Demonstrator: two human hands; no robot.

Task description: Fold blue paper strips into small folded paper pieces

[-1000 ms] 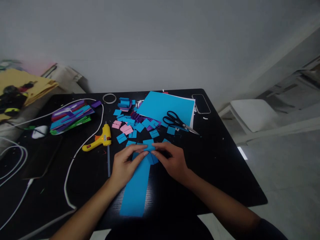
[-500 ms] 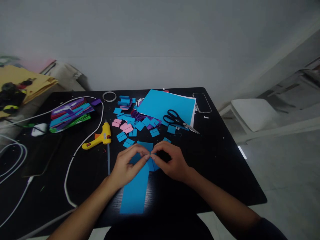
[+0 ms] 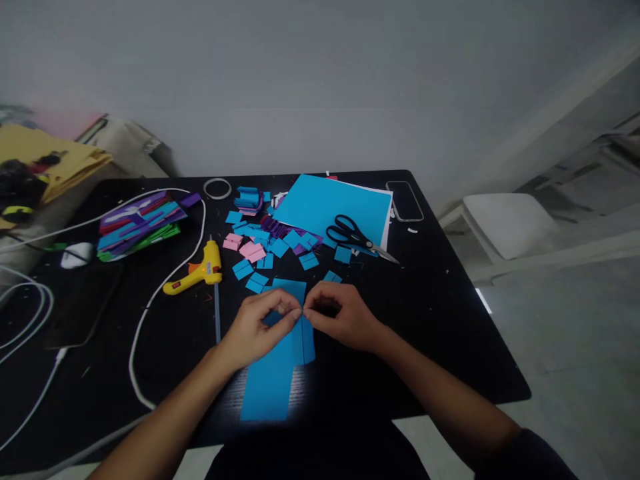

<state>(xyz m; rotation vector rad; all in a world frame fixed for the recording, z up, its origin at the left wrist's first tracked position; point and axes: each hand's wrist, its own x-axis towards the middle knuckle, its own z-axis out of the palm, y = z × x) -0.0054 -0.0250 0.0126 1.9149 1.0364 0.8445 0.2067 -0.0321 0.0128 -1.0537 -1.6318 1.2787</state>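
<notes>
Both hands meet fingertip to fingertip over the table, above a long blue paper strip point(image 3: 266, 395). Closed in a pinch, my left hand point(image 3: 261, 327) grips a smaller piece of blue paper point(image 3: 304, 343) at its upper edge. My right hand point(image 3: 343, 315) pinches the same edge from the other side. A dark lengthwise crease or line runs down this smaller piece, and the fingers cover its top. The strip lies flat underneath, partly hidden by my left hand.
Left of the hands lies a yellow glue gun point(image 3: 203, 272) with a white cable point(image 3: 143, 320) nearby. Cut blue and pink paper squares point(image 3: 253, 251) are scattered beyond the hands. Black-handled scissors point(image 3: 357, 239) rest on a blue sheet point(image 3: 315, 200). A phone point(image 3: 404, 201) is at the back right.
The smaller blue piece now shows more of its creased face and extends lower beneath the fingertips. Both hands stay pinched, shifted only slightly. The view has tilted a little.
</notes>
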